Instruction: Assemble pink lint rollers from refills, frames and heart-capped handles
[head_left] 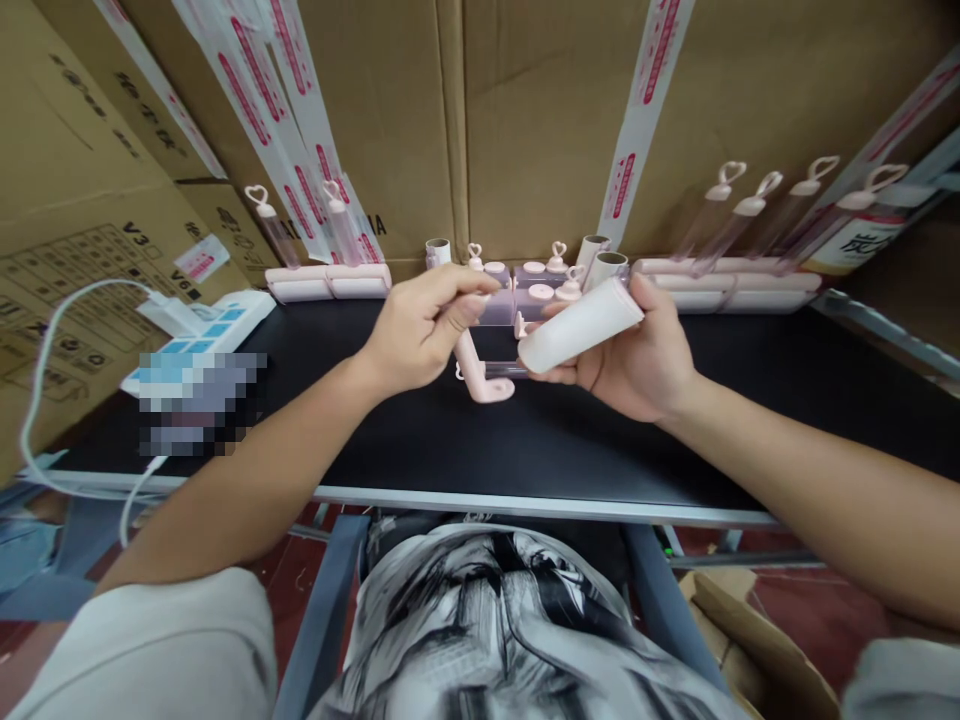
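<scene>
My right hand (645,360) holds a white roll (581,325), tilted up to the right, over the black table. To its left, my left hand (427,330) is raised with thumb and fingertips pinched together; whatever small thing may lie between them is too small to make out. Just below the left fingertips a pale pink handle-like piece (480,375) with a bent end is seen. A clear tube (504,369) lies behind it, partly hidden by the roll. Beyond the hands stand pink-capped purple pieces (540,293) and an open-ended roll (609,262).
Pink rolls (330,283) lie at the back left and more rolls (772,290) at the back right, beside heart-topped tubes (750,205). A power strip (202,340) with a white cable sits on the left. Cardboard boxes (540,120) wall off the back.
</scene>
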